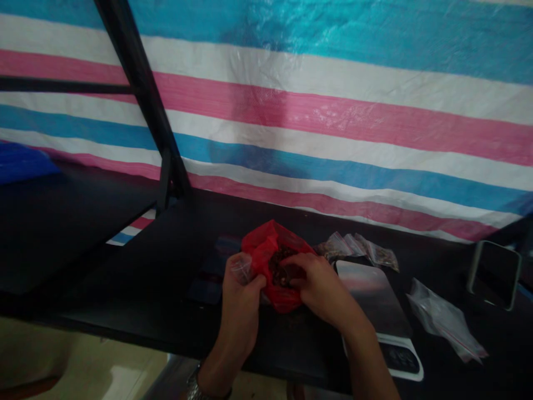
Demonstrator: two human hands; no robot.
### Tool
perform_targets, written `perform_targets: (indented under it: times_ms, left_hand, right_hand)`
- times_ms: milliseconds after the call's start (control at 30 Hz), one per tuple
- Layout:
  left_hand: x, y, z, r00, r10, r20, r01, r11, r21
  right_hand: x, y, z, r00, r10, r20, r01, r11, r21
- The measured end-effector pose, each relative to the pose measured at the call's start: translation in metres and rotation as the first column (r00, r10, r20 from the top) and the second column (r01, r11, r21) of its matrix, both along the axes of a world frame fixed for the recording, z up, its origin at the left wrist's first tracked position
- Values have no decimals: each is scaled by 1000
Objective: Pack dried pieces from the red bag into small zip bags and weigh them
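A red plastic bag (pixel 262 250) with dark small pieces inside lies open on the black table (pixel 145 278). My right hand (pixel 314 283) reaches into the bag's mouth, fingers on the dark contents. My left hand (pixel 239 294) is closed on a small clear plastic bag (pixel 241 265) held right beside the red bag's left edge. A watch shows on my left wrist.
A flat digital scale (pixel 377 303) lies just right of my right hand. Filled small clear bags (pixel 358 247) sit behind it, empty clear bags (pixel 443 319) further right. A phone (pixel 495 272) leans at the far right. A striped tarp (pixel 333 111) and black frame (pixel 141 94) stand behind.
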State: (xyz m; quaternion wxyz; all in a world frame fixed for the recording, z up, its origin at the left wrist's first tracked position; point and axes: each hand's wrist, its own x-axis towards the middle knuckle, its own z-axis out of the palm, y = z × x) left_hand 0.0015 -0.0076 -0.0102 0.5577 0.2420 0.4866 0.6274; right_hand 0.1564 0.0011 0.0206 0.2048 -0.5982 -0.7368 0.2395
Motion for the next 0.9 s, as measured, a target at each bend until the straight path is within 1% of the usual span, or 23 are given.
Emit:
perform_targets:
  times_ms: [133,233,300,400,500,600,700,800,900]
  left_hand:
    - [0,0,-1,998,-52,-31,53,998,22]
    - [-4,3,0,981,-80,-177,98,991,96]
    - [-8,6,2,951,-97,-295,148,976,157]
    - [-12,11,3,899,-98,-426,217,946,239]
    - [-12,13,0,847,-96,-523,264,930,257]
    - [-8,11,-4,816,-150,-558,322,920,224]
    - [-4,9,-7,801,-204,-563,381,899,216]
    - [-2,8,-8,770,-215,-601,412,886,210]
    - [-1,7,-7,745,-243,-621,442,878,186]
  right_hand:
    - [2,-2,0,985,38,-166,-48,997,-56]
    - [7,-2,-1,958,27,-285,-60,993,-106]
    - [14,-1,-3,932,-8,-363,-39,992,-122]
    - [24,-1,-2,894,-31,-448,-1,998,-70]
    - [27,-5,7,885,-25,-464,39,999,20]
    - [16,-12,19,897,10,-443,47,992,118]
    - [1,-17,26,944,29,-330,46,975,218]
    - [-10,-20,28,985,48,-166,-3,966,258]
    - [-14,-21,29,995,85,-45,-70,959,275]
